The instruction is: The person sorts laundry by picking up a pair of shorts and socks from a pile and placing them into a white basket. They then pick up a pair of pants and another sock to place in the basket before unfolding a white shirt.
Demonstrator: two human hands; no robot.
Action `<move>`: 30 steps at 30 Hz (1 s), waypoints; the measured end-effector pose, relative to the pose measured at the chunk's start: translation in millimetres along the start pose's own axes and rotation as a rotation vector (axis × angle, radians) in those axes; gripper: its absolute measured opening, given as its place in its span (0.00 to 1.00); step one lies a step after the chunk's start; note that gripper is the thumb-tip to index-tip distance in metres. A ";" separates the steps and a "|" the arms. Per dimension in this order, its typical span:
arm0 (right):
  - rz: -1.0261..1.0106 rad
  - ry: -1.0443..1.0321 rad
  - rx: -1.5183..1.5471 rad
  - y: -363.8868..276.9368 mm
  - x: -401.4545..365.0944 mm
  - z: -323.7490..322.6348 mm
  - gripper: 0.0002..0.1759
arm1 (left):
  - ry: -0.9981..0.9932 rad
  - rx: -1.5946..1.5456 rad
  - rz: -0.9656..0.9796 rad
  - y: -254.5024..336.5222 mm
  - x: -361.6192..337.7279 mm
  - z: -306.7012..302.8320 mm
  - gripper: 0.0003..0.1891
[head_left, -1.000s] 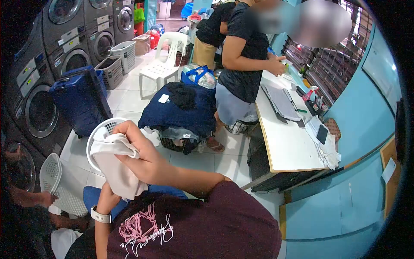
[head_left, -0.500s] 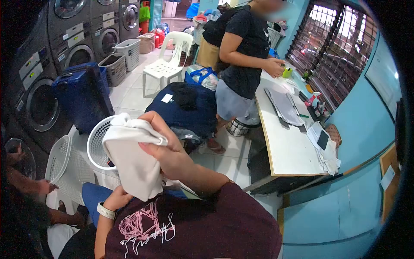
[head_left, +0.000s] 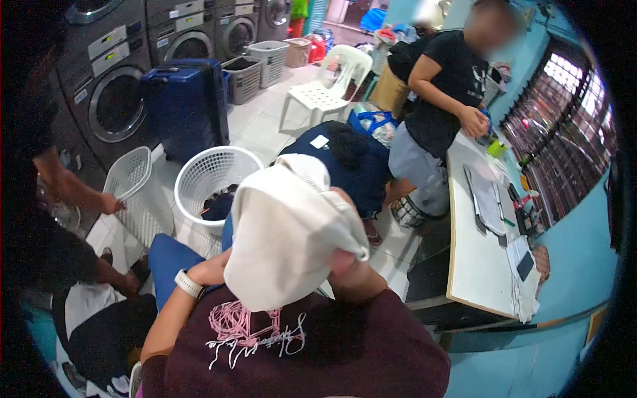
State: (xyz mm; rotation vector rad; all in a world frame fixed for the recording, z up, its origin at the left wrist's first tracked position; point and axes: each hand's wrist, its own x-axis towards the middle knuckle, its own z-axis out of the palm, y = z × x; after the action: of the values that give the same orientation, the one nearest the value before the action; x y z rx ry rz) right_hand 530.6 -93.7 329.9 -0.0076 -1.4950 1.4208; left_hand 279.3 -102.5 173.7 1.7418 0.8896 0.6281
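Observation:
A cream-white cloth [head_left: 282, 232] is bunched up in front of my chest, held between both hands. My right hand [head_left: 348, 268] grips its right side, the fingers partly behind the fabric and blurred. At the cloth's lower left is my left hand [head_left: 211, 268], with a pale watch on the wrist; its fingers are hidden behind the fabric. Just beyond the cloth stands a round white basket [head_left: 219, 162] with dark clothes [head_left: 221, 202] inside.
A co-worker's hand [head_left: 109, 202] touches a tall white basket [head_left: 142, 199] on the left. Another person [head_left: 444, 86] stands by the white table [head_left: 481, 265]. Further back are a blue suitcase [head_left: 186, 106], a white chair [head_left: 328, 89] and a dark blue bundle [head_left: 338, 159].
The view has turned left. The cloth has been raised and spread wider, and now covers more of my hands. The standing person's head has come into view.

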 end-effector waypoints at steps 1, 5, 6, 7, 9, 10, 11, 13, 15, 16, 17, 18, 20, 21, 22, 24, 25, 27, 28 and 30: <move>0.043 0.070 0.029 -7.2 0.7 6.2 0.40 | 0.013 -0.006 -0.010 -6.0 -2.4 0.6 0.27; 0.141 0.153 0.106 -6.5 1.8 9.1 0.41 | -0.031 -0.386 -0.094 -28.6 -3.1 3.3 0.24; 0.140 0.143 0.110 -6.0 2.7 9.1 0.41 | -0.051 -0.340 -0.086 -29.1 -2.6 3.7 0.23; 0.140 0.141 0.111 -6.8 2.8 10.5 0.41 | -0.049 -0.340 -0.086 -29.4 -1.2 4.4 0.23; 0.148 0.165 0.189 -11.7 2.7 15.3 0.42 | -0.138 -0.148 -0.184 -28.4 3.3 8.7 0.20; 0.151 0.163 0.189 -12.0 2.1 14.2 0.42 | -0.136 -0.150 -0.184 -26.5 4.6 9.7 0.20; 0.157 0.153 0.172 -12.0 1.6 12.4 0.42 | -0.110 -0.264 -0.175 -23.8 5.7 9.7 0.18; 0.164 0.141 0.156 -11.6 1.5 11.4 0.42 | -0.082 -0.379 -0.166 -26.1 6.2 9.4 0.17; 0.120 0.161 0.126 -11.1 0.7 11.6 0.43 | 0.006 -0.420 -0.165 -29.7 7.2 9.0 0.16; 0.122 0.161 0.126 -6.8 -0.3 5.5 0.43 | 0.007 -0.421 -0.165 -25.0 5.9 9.5 0.16; 0.100 0.065 0.064 -1.1 0.8 -3.2 0.44 | 0.067 -0.534 -0.165 -4.1 5.2 9.4 0.15; 0.078 -0.032 0.003 2.5 0.2 -9.3 0.45 | 0.128 -0.647 -0.164 7.2 4.1 9.2 0.13; 0.136 0.031 0.013 4.1 -5.1 -12.4 0.45 | 0.138 -0.467 -0.147 -17.1 2.5 3.4 0.12; 0.192 0.096 0.021 3.7 -6.3 -12.6 0.46 | 0.145 -0.287 -0.127 -29.8 1.4 1.4 0.10; 0.194 0.093 0.022 8.1 -8.8 -17.2 0.46 | 0.148 -0.288 -0.128 -21.8 1.3 3.0 0.10; -0.046 0.120 -0.190 20.0 -14.7 -30.7 0.48 | 0.464 -0.542 -0.203 -3.3 2.6 4.4 0.10; 0.009 0.135 -0.380 11.4 -15.0 -35.6 0.51 | 0.544 -0.551 -0.210 -4.9 2.9 -0.4 0.12; -0.027 0.309 -0.259 0.3 -2.9 -19.4 0.52 | 0.705 -0.614 -0.154 4.2 -0.3 -5.3 0.12; -0.063 0.482 -0.137 -2.4 0.7 -14.2 0.53 | 0.864 -0.676 -0.094 7.2 -2.1 -6.8 0.12; -0.118 0.561 -0.073 10.9 -8.1 -29.3 0.38 | 1.005 -0.706 0.052 12.8 -6.8 -11.9 0.13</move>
State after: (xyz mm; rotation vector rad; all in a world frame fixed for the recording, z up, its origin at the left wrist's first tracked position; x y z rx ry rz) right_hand 546.7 -73.9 310.1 -0.3317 -1.0593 1.1445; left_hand 269.6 -103.8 189.7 0.7494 1.0780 1.6850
